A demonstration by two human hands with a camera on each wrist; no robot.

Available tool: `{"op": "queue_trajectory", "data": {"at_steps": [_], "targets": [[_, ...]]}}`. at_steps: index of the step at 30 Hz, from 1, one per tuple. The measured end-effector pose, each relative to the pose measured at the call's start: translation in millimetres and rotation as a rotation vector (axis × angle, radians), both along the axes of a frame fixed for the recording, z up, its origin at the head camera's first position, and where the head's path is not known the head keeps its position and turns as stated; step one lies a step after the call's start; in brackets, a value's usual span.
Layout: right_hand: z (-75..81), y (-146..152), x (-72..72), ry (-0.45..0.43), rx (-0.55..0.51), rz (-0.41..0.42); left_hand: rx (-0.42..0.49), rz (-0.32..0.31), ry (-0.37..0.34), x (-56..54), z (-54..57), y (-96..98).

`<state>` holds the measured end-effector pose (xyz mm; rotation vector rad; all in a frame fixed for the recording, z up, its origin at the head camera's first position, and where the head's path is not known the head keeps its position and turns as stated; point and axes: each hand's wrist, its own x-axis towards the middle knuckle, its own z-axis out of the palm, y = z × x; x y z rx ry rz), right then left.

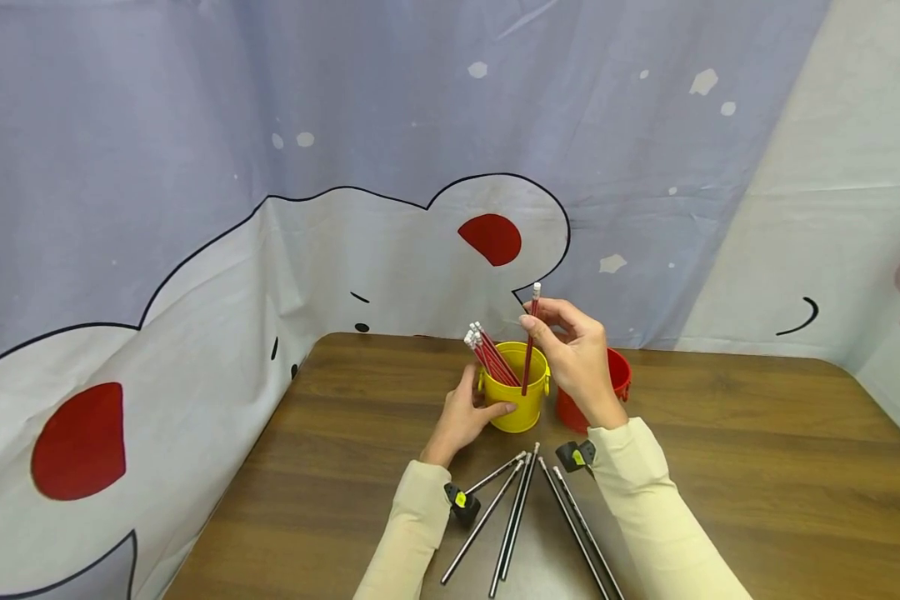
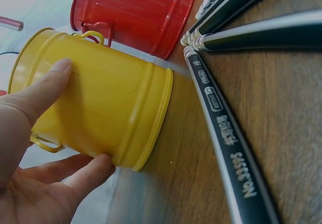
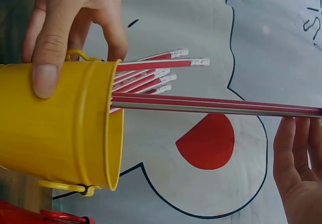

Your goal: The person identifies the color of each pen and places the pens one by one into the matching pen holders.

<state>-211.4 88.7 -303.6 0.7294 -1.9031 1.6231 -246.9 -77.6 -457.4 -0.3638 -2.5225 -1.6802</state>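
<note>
My left hand [image 1: 461, 419] holds the yellow bucket [image 1: 517, 414] by its side, thumb on the front wall, fingers round the left. Several red-and-white striped pencils [image 1: 493, 358] stand in that bucket, white eraser ends up, leaning left. Between thumb and fingertips, my right hand [image 1: 576, 350] pinches another red pencil [image 3: 216, 104] near its eraser end. This pencil is nearly upright, with its lower end close to the bucket's rim. In the left wrist view, the tip of the red pencil [image 2: 11, 22] shows just above the bucket, apart from it.
A red bucket [image 1: 618, 375] stands right of the yellow one, partly behind my right hand; its inside is hidden. Several black-and-silver pencils [image 1: 510, 525] lie on the wooden table [image 1: 757, 467] between my forearms. A patterned cloth [image 1: 390, 267] hangs behind the table.
</note>
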Motion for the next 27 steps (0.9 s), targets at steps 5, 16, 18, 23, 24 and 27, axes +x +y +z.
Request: {"op": "queue_trajectory", "data": {"at_steps": [5, 16, 18, 23, 24, 27], "targets": [[3.6, -2.0, -3.3, 0.034, -0.005, -0.018, 0.003, 0.000, -0.004, 0.3, -0.4, 0.4], [0.9, -4.6, -6.9, 0.013, -0.016, -0.052, -0.005, 0.010, -0.012, -0.1, -0.4, 0.2], [-1.5, -4.3, -7.3, 0.003, -0.019, -0.050, -0.009, 0.010, -0.013, 0.2, -0.3, 0.3], [-4.6, -3.7, -9.5, 0.005, -0.044, -0.045, -0.019, 0.013, -0.005, -0.1, 0.0, 0.4], [-4.6, -3.7, -10.0, 0.011, -0.047, -0.049, -0.021, 0.014, -0.003, -0.2, 0.0, 0.3], [-5.1, -3.9, -10.9, 0.022, -0.052, -0.058, -0.023, 0.013, 0.001, 0.0, 0.3, 0.1]]}}
